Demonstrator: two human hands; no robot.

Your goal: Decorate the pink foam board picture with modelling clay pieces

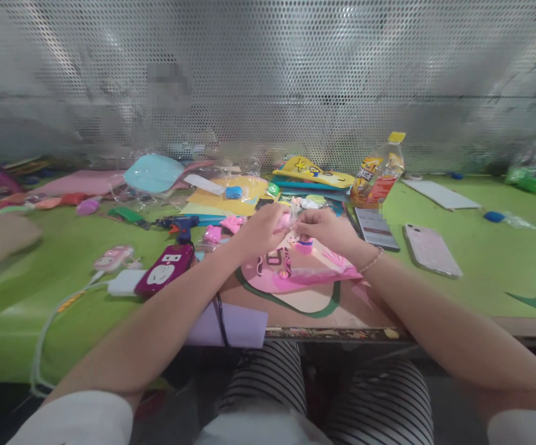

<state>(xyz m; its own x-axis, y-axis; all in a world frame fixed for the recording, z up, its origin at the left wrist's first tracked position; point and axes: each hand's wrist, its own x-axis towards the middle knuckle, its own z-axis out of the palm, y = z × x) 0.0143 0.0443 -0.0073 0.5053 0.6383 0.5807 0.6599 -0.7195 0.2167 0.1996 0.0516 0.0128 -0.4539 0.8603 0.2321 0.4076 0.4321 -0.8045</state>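
Note:
My left hand (264, 232) is closed around a small clear plastic packet (283, 220) with something soft and pink in it. Bent fingers of my right hand (324, 230) pinch at the packet's right edge, touching the left fingertips. Both hands are over a pink decorated cutout (272, 278) with dark shapes and a small pink-and-purple figure (304, 246) on it. Under the cutout lies a cream piece with a green border (328, 307). Pink lumps in clear wrap (212, 234) are left of my left hand. My fingers partly hide the packet.
A glue gun (183, 228), a purple phone-like device (165, 270) with a white cable, and a lilac sheet (244, 324) lie left. On the right are a bottle (379, 173), a dark-screened phone (376, 227) and a pink-cased phone (431, 250). Another person's arm (4, 244) shows far left.

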